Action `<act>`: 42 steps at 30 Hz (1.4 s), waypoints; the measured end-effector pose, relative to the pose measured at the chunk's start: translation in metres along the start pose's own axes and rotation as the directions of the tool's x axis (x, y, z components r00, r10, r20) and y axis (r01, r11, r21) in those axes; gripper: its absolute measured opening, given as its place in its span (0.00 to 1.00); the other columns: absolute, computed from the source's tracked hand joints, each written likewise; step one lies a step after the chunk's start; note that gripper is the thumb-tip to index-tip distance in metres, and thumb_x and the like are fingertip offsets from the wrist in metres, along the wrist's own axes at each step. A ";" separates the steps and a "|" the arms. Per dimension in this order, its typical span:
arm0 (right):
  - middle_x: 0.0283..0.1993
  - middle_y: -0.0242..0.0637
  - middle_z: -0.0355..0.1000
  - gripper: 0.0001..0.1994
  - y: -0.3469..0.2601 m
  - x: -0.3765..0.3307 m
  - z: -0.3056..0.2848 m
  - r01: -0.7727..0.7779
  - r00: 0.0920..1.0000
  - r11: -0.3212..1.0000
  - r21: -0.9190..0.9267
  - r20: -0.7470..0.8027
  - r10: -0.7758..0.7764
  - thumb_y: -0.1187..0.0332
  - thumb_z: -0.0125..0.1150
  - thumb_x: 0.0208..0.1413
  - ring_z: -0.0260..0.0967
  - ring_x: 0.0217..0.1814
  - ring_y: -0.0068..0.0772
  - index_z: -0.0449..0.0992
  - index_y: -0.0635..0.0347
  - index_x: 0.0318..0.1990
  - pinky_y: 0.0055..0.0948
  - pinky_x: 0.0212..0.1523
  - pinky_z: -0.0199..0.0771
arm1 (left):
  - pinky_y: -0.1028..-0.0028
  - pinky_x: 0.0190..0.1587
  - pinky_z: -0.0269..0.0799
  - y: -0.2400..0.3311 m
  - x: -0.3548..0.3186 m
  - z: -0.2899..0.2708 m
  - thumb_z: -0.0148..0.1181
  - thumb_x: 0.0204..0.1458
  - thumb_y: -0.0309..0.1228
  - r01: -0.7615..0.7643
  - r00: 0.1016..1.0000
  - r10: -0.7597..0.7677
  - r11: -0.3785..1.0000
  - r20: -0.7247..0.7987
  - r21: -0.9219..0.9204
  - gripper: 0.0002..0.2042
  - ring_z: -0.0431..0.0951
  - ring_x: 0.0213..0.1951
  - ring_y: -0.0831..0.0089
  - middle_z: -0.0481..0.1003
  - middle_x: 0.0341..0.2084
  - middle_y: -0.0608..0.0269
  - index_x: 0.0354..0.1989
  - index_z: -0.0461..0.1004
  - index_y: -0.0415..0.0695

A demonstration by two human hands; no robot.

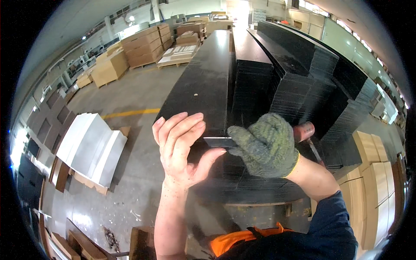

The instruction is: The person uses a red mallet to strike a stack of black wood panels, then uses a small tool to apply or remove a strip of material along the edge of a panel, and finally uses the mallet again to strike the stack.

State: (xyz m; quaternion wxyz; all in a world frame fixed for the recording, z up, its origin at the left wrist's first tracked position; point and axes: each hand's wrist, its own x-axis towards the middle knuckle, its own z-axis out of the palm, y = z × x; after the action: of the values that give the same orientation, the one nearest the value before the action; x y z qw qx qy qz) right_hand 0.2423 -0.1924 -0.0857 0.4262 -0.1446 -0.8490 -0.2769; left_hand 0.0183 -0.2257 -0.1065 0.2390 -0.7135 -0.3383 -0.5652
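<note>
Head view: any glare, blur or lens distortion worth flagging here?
Head view: strong fisheye bending, with a black vignette at the corners; glare washes the top of the black panel stack and blows out the far doorway; the bare left hand and gloved right hand are sharp, with no motion blur.

- A stack of white flat boards [93, 145] lay on the grey concrete floor [143, 93].
- Brown cardboard boxes [143, 43] sat piled on pallets far behind.
- Light tan wooden panels [372, 182] stood at the right.
- A yellow painted line [130, 113] crossed the floor.
</note>
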 end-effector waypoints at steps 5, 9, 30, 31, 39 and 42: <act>0.29 0.34 0.66 0.21 -0.003 0.000 0.005 -0.039 0.998 0.999 0.003 0.051 0.039 0.60 0.65 0.45 0.64 0.28 0.40 0.78 0.55 0.49 0.41 0.27 0.64 | 0.59 0.65 0.53 -0.003 -0.002 0.003 0.74 0.42 0.43 -0.016 1.000 0.016 1.000 -0.021 0.017 0.23 0.74 0.53 0.61 0.79 0.48 0.64 0.43 0.77 0.45; 0.28 0.34 0.66 0.21 -0.002 0.000 0.008 -0.042 0.999 0.999 -0.005 0.004 0.042 0.61 0.65 0.45 0.64 0.28 0.39 0.78 0.54 0.49 0.41 0.27 0.63 | 0.59 0.65 0.53 -0.004 -0.002 0.004 0.74 0.42 0.43 -0.019 0.999 0.020 1.000 -0.027 0.023 0.22 0.74 0.53 0.61 0.79 0.47 0.64 0.43 0.77 0.46; 0.29 0.33 0.65 0.21 0.000 -0.008 0.012 -0.051 0.995 0.997 -0.063 0.082 0.056 0.60 0.61 0.48 0.63 0.31 0.39 0.78 0.52 0.51 0.40 0.33 0.65 | 0.59 0.63 0.55 -0.006 -0.004 0.012 0.71 0.46 0.42 -0.041 0.996 0.046 0.997 -0.080 0.062 0.18 0.76 0.51 0.63 0.80 0.46 0.66 0.42 0.77 0.47; 0.29 0.33 0.65 0.21 0.001 -0.008 0.013 -0.045 0.996 0.997 -0.066 0.074 0.050 0.60 0.61 0.47 0.63 0.31 0.39 0.78 0.52 0.51 0.40 0.33 0.65 | 0.59 0.63 0.55 -0.006 -0.004 0.013 0.71 0.46 0.42 -0.042 0.996 0.047 0.997 -0.081 0.062 0.18 0.76 0.51 0.63 0.80 0.46 0.66 0.42 0.77 0.47; 0.28 0.32 0.65 0.22 0.006 -0.007 0.015 -0.009 1.000 1.000 0.002 0.006 0.009 0.63 0.64 0.42 0.64 0.29 0.39 0.79 0.53 0.49 0.39 0.31 0.66 | 0.60 0.64 0.55 -0.003 -0.002 0.006 0.73 0.44 0.44 -0.039 0.999 0.040 0.999 -0.034 0.030 0.22 0.76 0.50 0.62 0.79 0.46 0.64 0.44 0.77 0.46; 0.26 0.32 0.64 0.23 0.006 -0.008 0.015 -0.012 1.000 1.000 -0.007 -0.015 0.012 0.62 0.64 0.41 0.63 0.28 0.39 0.79 0.53 0.49 0.40 0.29 0.66 | 0.60 0.64 0.55 -0.005 -0.001 0.008 0.74 0.43 0.45 -0.055 0.997 0.058 0.998 -0.052 0.042 0.23 0.76 0.50 0.62 0.79 0.46 0.64 0.44 0.77 0.45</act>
State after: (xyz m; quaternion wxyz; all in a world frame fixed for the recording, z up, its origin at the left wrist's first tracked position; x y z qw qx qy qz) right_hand 0.2404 -0.1789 -0.0974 0.4337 -0.1492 -0.8438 -0.2786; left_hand 0.0196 -0.2164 -0.1100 0.2783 -0.7025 -0.3230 -0.5699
